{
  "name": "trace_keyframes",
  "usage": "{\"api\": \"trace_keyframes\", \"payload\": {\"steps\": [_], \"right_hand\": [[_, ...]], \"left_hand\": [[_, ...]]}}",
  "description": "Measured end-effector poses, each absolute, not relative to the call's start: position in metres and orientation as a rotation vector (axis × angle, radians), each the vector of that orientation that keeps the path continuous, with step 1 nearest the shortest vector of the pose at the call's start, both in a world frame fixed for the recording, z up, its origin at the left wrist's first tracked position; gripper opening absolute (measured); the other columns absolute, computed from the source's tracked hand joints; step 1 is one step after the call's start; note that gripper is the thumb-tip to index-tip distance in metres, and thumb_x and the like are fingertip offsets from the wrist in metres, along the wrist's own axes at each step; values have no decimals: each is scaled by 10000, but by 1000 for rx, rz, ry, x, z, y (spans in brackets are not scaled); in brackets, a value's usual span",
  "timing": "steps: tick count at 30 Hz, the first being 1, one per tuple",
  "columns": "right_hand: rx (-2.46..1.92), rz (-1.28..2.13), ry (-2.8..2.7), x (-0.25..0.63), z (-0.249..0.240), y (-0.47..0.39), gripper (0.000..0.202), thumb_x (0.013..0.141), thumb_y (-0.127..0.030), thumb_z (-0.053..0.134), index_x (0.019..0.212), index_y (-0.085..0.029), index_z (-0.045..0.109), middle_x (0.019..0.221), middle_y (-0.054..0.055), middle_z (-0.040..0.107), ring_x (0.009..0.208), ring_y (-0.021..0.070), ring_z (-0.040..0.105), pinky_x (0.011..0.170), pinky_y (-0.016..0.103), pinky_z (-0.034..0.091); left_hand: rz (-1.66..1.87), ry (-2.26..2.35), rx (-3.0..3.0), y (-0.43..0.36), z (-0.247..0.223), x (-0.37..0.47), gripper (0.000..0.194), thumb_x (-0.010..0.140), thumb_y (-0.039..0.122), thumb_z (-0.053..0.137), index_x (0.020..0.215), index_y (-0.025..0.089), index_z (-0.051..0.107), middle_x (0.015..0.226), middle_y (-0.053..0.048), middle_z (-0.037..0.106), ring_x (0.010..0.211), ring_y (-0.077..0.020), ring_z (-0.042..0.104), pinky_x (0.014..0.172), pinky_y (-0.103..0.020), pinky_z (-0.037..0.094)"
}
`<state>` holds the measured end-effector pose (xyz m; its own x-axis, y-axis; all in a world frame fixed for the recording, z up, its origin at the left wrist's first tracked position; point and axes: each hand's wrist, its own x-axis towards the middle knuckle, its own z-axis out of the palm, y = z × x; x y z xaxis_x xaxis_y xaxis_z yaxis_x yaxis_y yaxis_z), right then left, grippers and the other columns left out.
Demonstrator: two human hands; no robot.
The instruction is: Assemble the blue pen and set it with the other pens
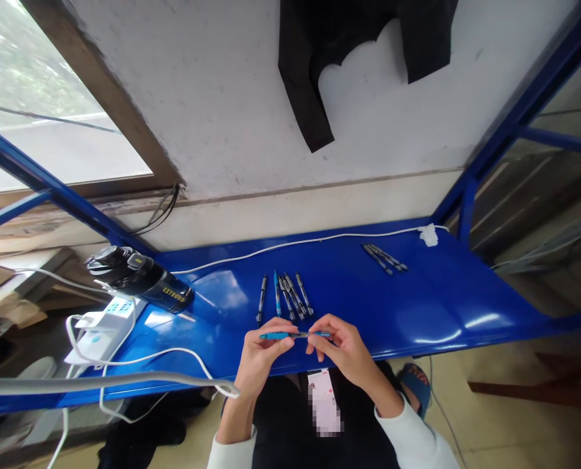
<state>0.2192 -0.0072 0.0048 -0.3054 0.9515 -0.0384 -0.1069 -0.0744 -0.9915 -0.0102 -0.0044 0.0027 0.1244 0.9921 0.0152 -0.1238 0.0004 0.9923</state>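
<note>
My left hand [261, 355] and my right hand [345, 346] hold a blue pen [300, 335] level between them, just above the table's front edge. The left fingers pinch its longer blue end, and the right fingers pinch the other blue end. Between the fingertips shows a thin, greyish middle section. Just beyond my hands on the table lie a dark pen [262, 296], another blue pen [277, 293] and several more dark pens [292, 294], roughly side by side.
Farther right lies a small group of dark pens [385, 259] on the blue table [417, 296]. A black bottle [141, 277] lies at the left beside a white power strip [102, 329]. White cables [173, 352] loop there, and another cord [290, 242] crosses the back.
</note>
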Motion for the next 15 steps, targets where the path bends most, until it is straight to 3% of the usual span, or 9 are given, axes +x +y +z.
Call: {"api": "trace_keyframes", "payload": {"steps": [3,7,9,12,15], "right_hand": [[-1023,1526,-1364,218,3,-7,382,1056,-587,736,945,-222,713,703,4,775,592,158,672,614,289,503],[-1096,1451,-1486,216,5,-9,545,1133,-620,574,769,-222,656,495,-47,579,441,121,519,533,281,405],[-1111,1398,-1523,215,7,-10,464,1125,-604,602,881,-222,705,576,-49,593,499,122,522,555,281,406],[-1103,1323,-1513,215,7,-11,337,1065,-556,733,1198,-249,694,843,-20,697,710,154,627,668,288,485],[-1086,1332,-1440,217,8,-11,327,1065,-546,737,1203,-256,674,943,6,736,851,188,707,784,315,545]], "left_hand": [[1159,1013,1188,-4,5,-9,193,850,354,970,978,214,936,1026,-127,803,993,-261,726,860,-349,580],[1147,998,1203,-5,5,-9,186,862,351,960,983,212,934,1002,-126,805,967,-260,720,846,-353,574],[1158,1003,1205,-6,4,-8,175,878,341,948,996,212,932,1018,-127,808,993,-266,721,859,-355,574],[1211,1031,1185,-6,3,-7,168,889,329,939,1012,215,929,1051,-128,807,1040,-274,722,894,-356,575],[1263,1048,1148,-6,0,-7,156,888,324,940,1005,221,928,1054,-116,801,1032,-256,720,897,-334,567]]}}
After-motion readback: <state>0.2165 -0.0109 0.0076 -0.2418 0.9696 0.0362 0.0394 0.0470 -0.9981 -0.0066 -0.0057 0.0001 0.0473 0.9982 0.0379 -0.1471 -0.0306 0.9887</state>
